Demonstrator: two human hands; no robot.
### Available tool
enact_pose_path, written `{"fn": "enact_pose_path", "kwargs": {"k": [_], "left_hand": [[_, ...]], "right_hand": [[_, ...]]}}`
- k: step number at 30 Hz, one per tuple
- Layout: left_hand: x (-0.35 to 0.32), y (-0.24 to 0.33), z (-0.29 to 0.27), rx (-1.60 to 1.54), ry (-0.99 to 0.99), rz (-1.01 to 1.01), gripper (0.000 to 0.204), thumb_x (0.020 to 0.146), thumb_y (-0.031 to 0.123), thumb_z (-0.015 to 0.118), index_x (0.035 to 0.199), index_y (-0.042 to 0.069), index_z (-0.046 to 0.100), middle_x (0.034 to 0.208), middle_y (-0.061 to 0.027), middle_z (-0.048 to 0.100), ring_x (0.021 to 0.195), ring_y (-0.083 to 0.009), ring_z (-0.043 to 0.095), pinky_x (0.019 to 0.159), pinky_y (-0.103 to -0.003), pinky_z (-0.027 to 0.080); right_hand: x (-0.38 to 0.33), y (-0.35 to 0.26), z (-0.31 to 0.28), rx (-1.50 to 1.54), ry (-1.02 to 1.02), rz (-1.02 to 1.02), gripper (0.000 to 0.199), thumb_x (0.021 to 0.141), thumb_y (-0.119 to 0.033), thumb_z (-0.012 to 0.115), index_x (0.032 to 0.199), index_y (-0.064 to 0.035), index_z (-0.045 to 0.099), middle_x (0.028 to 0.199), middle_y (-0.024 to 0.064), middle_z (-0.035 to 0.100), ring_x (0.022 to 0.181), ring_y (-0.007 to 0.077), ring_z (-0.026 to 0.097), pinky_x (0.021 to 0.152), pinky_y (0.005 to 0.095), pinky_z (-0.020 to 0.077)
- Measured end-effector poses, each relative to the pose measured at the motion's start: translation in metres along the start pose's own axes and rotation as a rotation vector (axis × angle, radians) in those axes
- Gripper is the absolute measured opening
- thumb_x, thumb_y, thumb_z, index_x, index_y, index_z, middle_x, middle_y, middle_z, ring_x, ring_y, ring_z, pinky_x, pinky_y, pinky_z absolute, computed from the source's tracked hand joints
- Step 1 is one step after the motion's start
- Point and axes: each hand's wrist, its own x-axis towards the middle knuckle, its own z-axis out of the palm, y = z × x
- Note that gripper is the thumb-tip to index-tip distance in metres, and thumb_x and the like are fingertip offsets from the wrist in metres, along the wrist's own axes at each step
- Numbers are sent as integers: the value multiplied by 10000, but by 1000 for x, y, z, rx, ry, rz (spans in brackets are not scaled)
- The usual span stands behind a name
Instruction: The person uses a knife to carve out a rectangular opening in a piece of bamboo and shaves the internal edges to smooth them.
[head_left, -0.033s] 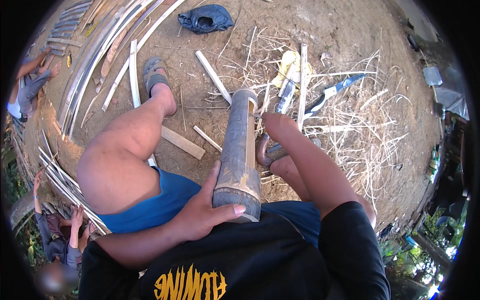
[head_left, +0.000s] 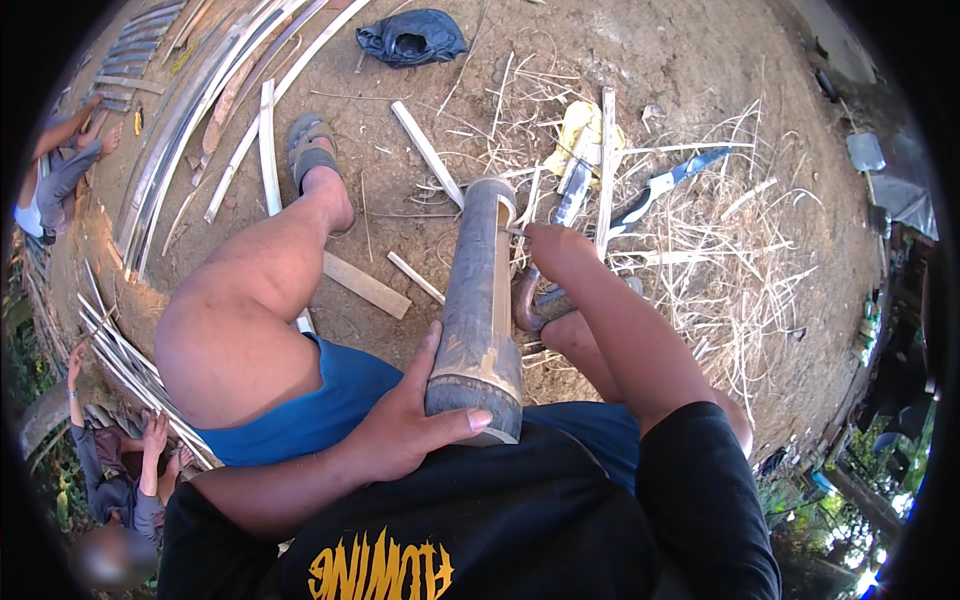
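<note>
A thick grey-brown bamboo tube (head_left: pixel 474 290) lies lengthwise in front of my body, its near end against my shirt. A long opening is cut along its right side, showing the pale inside. My left hand (head_left: pixel 405 425) is wrapped round the near end, thumb across the rim. At the far part of the opening, my right hand (head_left: pixel 560 252) is closed round a small thin metal blade (head_left: pixel 516 232), whose tip meets the opening's edge. The blade's handle is hidden in my fist.
Right of the tube lie a tool with a curved brown handle (head_left: pixel 525 305), a blue-bladed saw (head_left: pixel 665 187), a yellow wrapper (head_left: pixel 570 135) and many bamboo shavings (head_left: pixel 730 260). Long bamboo strips (head_left: pixel 190 150) lie left. A black bag (head_left: pixel 412 38) sits ahead. Two people (head_left: pixel 120 460) are at the left.
</note>
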Motion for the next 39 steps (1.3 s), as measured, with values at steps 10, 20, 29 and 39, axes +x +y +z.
{"fn": "enact_pose_path", "kwargs": {"k": [10, 20, 29, 39], "left_hand": [[-4, 8, 7, 27, 40, 3, 1025, 955, 269, 657, 1627, -32, -56, 1614, -242, 289, 1494, -268, 307, 1225, -376, 223], [-6, -21, -1, -412, 43, 121, 868, 943, 158, 584, 1640, 19, 86, 1552, -202, 410, 1418, -285, 446, 1187, -412, 340], [-19, -27, -30, -641, 213, 215, 667, 1025, 393, 538, 1547, 21, 354, 1503, -156, 509, 1392, -308, 501, 1169, -511, 398], [-40, 17, -72, -134, 563, 327, 673, 1013, 597, 529, 1473, 114, 443, 1304, -45, 646, 1082, -154, 641, 674, -283, 471]], "right_hand": [[-11, -8, 24, 123, 50, 62, 344, 1017, -152, 463, 1317, -124, 630, 1174, 185, 722, 1101, 348, 714, 876, 483, 589], [-19, 29, 93, 1398, -26, 157, 467, 1048, -170, 486, 1510, -105, 460, 796, 112, 625, 572, 174, 594, 501, 356, 508], [-9, 49, 100, 1509, 63, 242, 266, 945, 10, 562, 1208, 52, 552, 841, 132, 649, 639, 215, 637, 533, 356, 546], [-22, 10, 95, 1402, 90, 155, 570, 1002, -105, 518, 1543, -34, 354, 868, 117, 650, 662, 179, 646, 526, 371, 530]]}}
